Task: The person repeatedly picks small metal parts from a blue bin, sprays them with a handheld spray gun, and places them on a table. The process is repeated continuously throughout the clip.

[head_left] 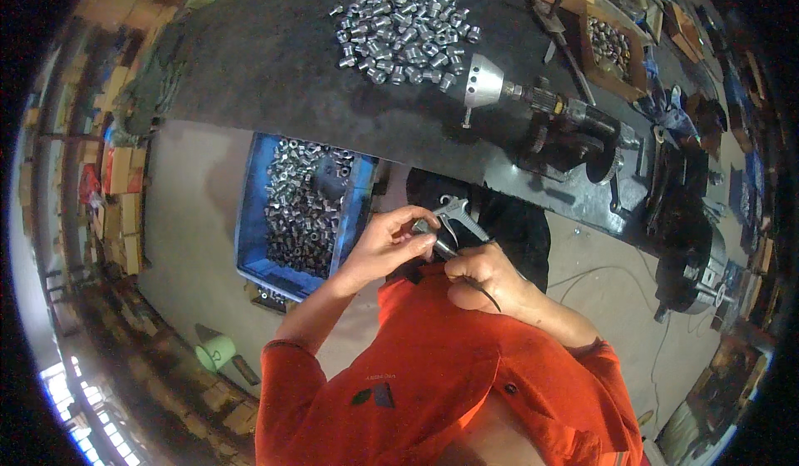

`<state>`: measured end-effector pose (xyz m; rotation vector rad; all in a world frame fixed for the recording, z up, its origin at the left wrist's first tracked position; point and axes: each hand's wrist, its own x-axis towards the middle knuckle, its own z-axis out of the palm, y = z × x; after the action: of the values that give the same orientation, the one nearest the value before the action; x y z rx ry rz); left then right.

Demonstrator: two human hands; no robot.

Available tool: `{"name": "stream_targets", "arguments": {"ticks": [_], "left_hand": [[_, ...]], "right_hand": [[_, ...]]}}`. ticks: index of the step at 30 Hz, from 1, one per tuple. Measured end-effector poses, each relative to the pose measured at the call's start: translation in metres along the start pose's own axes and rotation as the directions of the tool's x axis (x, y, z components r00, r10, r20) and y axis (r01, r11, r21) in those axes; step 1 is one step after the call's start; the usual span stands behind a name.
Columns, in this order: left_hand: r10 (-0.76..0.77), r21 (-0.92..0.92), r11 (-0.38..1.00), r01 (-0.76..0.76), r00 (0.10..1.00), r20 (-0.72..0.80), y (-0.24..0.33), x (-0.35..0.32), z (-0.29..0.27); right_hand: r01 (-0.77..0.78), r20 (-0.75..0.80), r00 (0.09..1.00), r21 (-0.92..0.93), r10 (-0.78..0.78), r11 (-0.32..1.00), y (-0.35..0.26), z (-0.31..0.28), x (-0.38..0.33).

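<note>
At the far left, brown boxes (116, 208) sit stacked on shelves. A small green cup (218, 351) lies on the floor near the bottom left.

Next comes a blue bin (250, 216) on the floor, just under the edge of the table (266, 58). The bin is full of small shiny metal pieces (304, 208).

The left hand (384, 245) is in front of the person's orange shirt (433, 383). Its grip is pinched together on a small metal piece (421, 227), held between the thumb and the fingertips. That little piece sits right at the tip of a silver air gun (456, 215).

The right hand (487, 276) is just beside the left hand, touching or almost touching it. Its grip is wrapped tight around the air gun's handle. A thin black hose (483, 293) hangs down from under this hand.

Up on the dark table there is a big pile of shiny metal pieces (408, 27), well away from the hands. To the right of the pile stands a black machine (574, 125) with a shiny cone-shaped head (485, 81). Behind it is a wooden box (612, 50) with more metal pieces inside. At the far right a big round black metal part (695, 250) sits at the table's end.
</note>
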<state>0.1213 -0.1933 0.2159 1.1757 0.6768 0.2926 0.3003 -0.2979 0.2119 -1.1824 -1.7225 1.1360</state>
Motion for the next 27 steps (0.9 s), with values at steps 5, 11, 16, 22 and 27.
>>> {"name": "stream_targets", "arguments": {"ticks": [5, 11, 16, 22, 27], "left_hand": [[0.041, 0.192, 0.981, -0.018, 0.992, -0.118, 0.002, 0.004, -0.013], [0.48, 0.795, 0.595, -0.121, 0.847, -0.23, -0.012, 0.009, -0.034], [0.544, 0.854, 0.489, -0.177, 0.828, -0.139, -0.016, 0.011, -0.036], [0.613, 0.901, 0.362, -0.24, 0.789, -0.036, -0.019, 0.013, -0.034], [0.533, 0.894, 0.393, -0.215, 0.845, -0.031, -0.02, 0.019, -0.015]], "right_hand": [[0.056, -0.05, 0.997, 0.004, -0.056, 0.998, 0.004, -0.001, -0.007], [0.183, -0.231, 0.954, -0.055, -0.191, 0.982, -0.019, -0.024, -0.014], [0.184, -0.24, 0.955, 0.026, -0.173, 0.983, -0.027, -0.024, -0.009], [0.075, -0.22, 0.974, 0.109, -0.05, 0.991, -0.017, -0.016, 0.0], [0.113, -0.099, 0.988, -0.052, -0.118, 0.992, 0.005, 0.004, 0.018]]}}
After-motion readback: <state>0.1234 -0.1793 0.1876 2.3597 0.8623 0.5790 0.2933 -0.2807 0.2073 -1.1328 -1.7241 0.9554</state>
